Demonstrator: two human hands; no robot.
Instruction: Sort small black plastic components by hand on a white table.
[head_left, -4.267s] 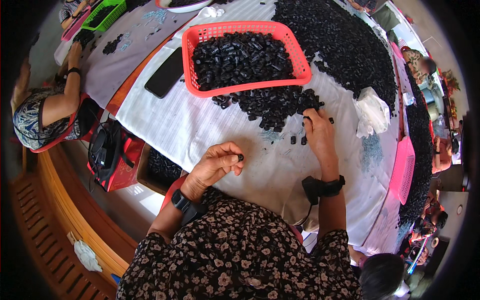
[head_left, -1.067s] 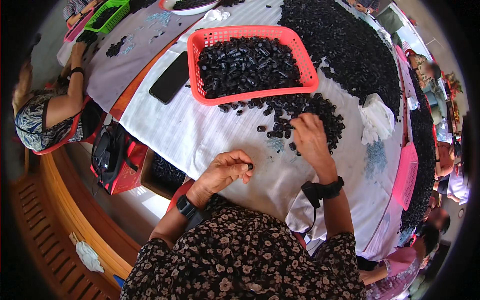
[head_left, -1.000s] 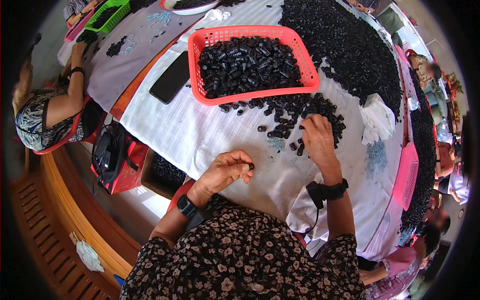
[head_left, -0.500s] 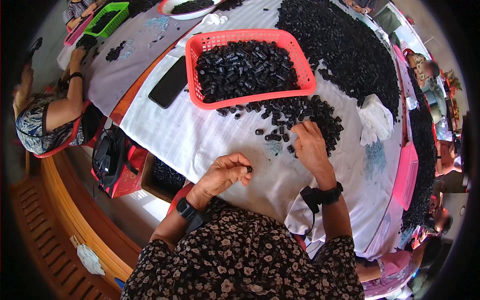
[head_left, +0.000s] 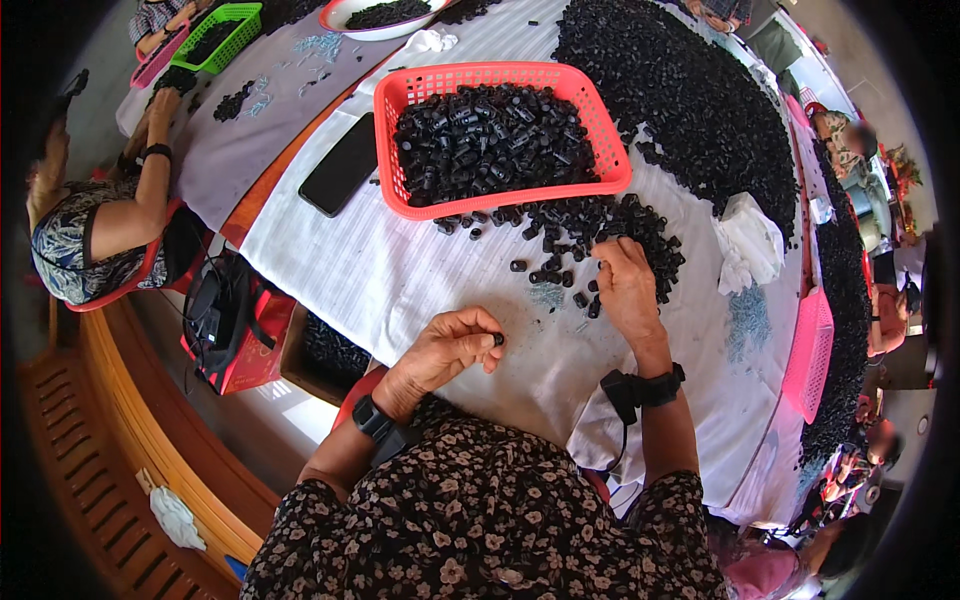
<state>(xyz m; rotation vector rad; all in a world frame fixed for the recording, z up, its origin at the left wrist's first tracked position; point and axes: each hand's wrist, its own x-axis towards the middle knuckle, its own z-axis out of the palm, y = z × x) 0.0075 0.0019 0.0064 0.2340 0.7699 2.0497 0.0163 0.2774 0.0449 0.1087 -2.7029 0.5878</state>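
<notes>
Pinching a black piece in the left hand — presumably for its smallness — with the right hand narrow, cannot tell on what, at the loose pile toward two o'clock.

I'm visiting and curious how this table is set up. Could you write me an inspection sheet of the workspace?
Surface: white cloth, with pale blue bits scattered on it.
Work things: red basket heaped with small black pieces; loose black pile in front.
Clutter: black phone left of the basket; crumpled white bundle at right.
Hands: left hand pinches one black piece; right hand is at the loose pile, grip unclear.
Cables: dark cord hanging from the right wristband.
Surroundings: seated person and red bag at left.
</notes>
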